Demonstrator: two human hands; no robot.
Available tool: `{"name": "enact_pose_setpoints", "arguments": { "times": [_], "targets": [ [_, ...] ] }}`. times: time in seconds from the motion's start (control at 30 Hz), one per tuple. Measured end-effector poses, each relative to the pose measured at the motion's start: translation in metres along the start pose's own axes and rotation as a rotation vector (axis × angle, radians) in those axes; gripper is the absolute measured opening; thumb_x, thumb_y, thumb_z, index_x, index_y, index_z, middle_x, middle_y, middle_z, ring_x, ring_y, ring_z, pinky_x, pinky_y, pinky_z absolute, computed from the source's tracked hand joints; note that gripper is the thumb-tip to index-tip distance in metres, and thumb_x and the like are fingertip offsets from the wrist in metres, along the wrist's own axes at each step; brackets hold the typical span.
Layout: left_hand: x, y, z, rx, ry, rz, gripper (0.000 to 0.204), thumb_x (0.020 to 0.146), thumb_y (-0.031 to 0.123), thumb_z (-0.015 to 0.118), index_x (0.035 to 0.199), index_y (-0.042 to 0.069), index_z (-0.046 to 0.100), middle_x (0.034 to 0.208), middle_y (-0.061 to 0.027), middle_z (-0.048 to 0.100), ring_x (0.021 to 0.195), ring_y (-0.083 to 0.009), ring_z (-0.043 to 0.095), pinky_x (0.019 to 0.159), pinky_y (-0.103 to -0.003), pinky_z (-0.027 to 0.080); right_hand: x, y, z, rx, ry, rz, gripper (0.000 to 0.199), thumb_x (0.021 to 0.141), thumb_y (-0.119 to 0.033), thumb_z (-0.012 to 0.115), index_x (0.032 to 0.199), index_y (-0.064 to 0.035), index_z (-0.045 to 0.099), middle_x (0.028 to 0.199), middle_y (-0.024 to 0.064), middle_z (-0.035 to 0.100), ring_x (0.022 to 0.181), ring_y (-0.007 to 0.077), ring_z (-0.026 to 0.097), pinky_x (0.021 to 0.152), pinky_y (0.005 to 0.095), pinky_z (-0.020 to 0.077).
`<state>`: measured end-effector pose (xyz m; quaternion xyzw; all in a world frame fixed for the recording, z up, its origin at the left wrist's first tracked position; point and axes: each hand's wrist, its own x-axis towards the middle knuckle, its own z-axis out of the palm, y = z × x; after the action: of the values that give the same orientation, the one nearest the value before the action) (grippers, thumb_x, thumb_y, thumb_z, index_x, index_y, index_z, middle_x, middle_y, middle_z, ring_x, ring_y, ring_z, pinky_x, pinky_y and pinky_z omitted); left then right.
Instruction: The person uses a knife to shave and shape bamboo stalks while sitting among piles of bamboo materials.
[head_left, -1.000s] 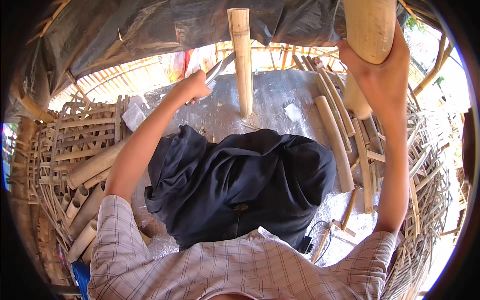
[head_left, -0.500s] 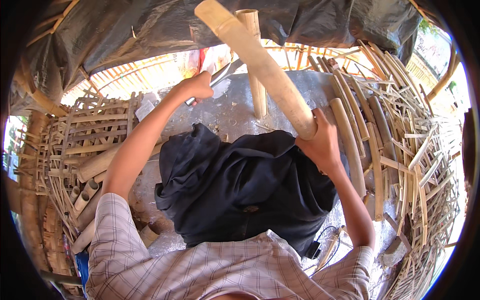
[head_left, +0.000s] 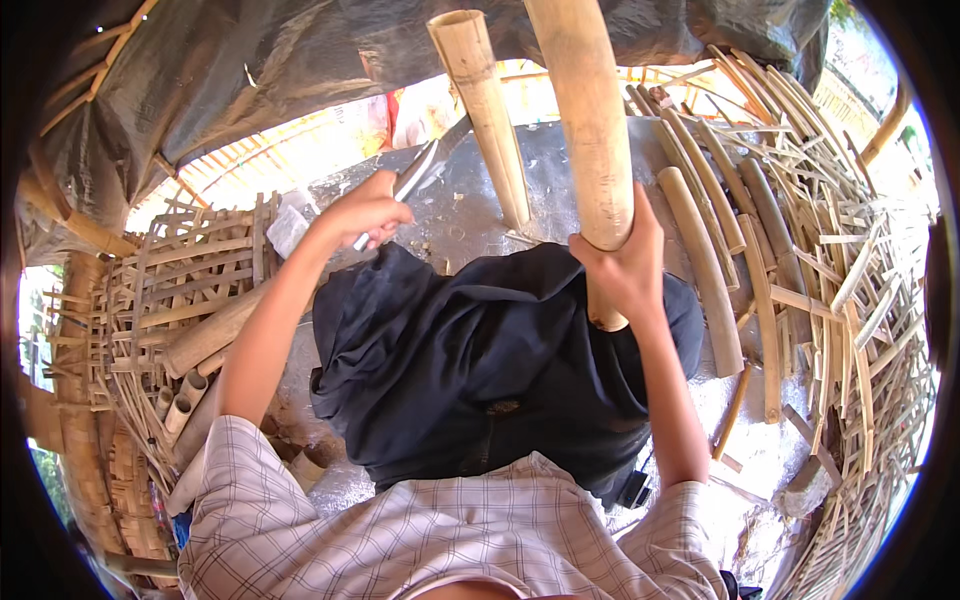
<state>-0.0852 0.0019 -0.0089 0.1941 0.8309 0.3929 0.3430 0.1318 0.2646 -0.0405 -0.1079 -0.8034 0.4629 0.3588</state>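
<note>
My left hand (head_left: 368, 212) is closed round the handle of a long-bladed knife (head_left: 436, 158), its dark blade slanting up to the right. In my right hand (head_left: 628, 262) is a thick pale bamboo pole (head_left: 585, 120), gripped near its lower end. That pole stands nearly upright, and its lower end shows below my hand against black cloth (head_left: 480, 370) over my lap. Between the knife and the held pole, a thinner hollow bamboo piece (head_left: 487, 120) stands on the grey floor sheet, leaning slightly left. The knife touches neither piece visibly.
Split bamboo lengths (head_left: 700, 270) lie to the right beside a large heap of thin strips (head_left: 860, 310). A woven bamboo lattice (head_left: 195, 270) and bamboo tubes (head_left: 180, 410) are at the left. Dark plastic sheeting (head_left: 310, 80) hangs at the back. A grey block (head_left: 805, 487) sits lower right.
The bamboo pole in my right hand has swung from a leftward slant to nearly upright, and more of its lower end shows. My left hand with the knife has shifted slightly left and down.
</note>
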Motion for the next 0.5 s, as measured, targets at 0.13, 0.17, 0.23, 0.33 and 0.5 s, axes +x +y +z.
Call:
{"name": "enact_pose_setpoints", "arguments": {
  "times": [0.13,0.17,0.23,0.33,0.5],
  "targets": [
    [-0.03,0.001,0.04,0.464,0.283,0.154,0.024,0.083,0.003,0.059,0.105,-0.006,0.058,0.076,-0.0255,0.066,0.071,-0.0368,0.07,0.064,-0.045,0.053,0.003,0.049,0.033,-0.041,0.047,0.129,0.044,0.068,-0.012,0.078,0.102,0.0026,0.055,0.085,0.0251,0.068,0.084,0.0405,0.07,0.077,0.0438,0.0533],
    [-0.032,-0.002,0.05,0.485,0.297,0.182,0.025,0.084,0.004,0.06,0.108,-0.005,0.058,0.084,-0.0281,0.067,0.083,-0.0419,0.069,0.072,-0.048,0.053,0.005,0.071,0.042,-0.05,0.078,0.173,0.044,0.068,-0.012,0.078,0.102,0.0021,0.055,0.084,0.0236,0.068,0.083,0.0376,0.071,0.076,0.0432,0.0532],
    [-0.04,-0.016,0.068,0.542,0.385,0.221,0.021,0.087,0.006,0.063,0.107,-0.002,0.06,0.084,-0.0264,0.066,0.086,-0.0429,0.068,0.075,-0.048,0.049,0.009,0.115,0.059,-0.077,0.139,0.158,0.042,0.068,-0.013,0.078,0.1,0.0024,0.055,0.082,0.0211,0.069,0.078,0.0334,0.072,0.07,0.0423,0.0544],
    [-0.062,-0.023,0.095,0.635,0.423,0.232,0.028,0.086,0.005,0.063,0.114,0.0,0.061,0.093,-0.0287,0.068,0.095,-0.0487,0.065,0.082,-0.052,0.052,0.011,0.179,0.082,-0.182,0.003,0.409,0.044,0.07,-0.012,0.076,0.107,0.003,0.058,0.083,0.0176,0.07,0.07,0.028,0.072,0.064,0.0394,0.0557],
    [-0.059,0.006,0.141,0.716,0.331,0.382,0.035,0.083,0.003,0.064,0.117,0.004,0.061,0.093,-0.0266,0.07,0.095,-0.0486,0.065,0.084,-0.056,0.051,0.011,0.409,0.012,1.198,-0.066,0.178,0.067,0.091,-0.033,0.072,0.14,0.0053,0.046,0.139,0.0272,0.055,0.125,0.0354,0.06,0.1,0.0516,0.0513]
  ]
}}
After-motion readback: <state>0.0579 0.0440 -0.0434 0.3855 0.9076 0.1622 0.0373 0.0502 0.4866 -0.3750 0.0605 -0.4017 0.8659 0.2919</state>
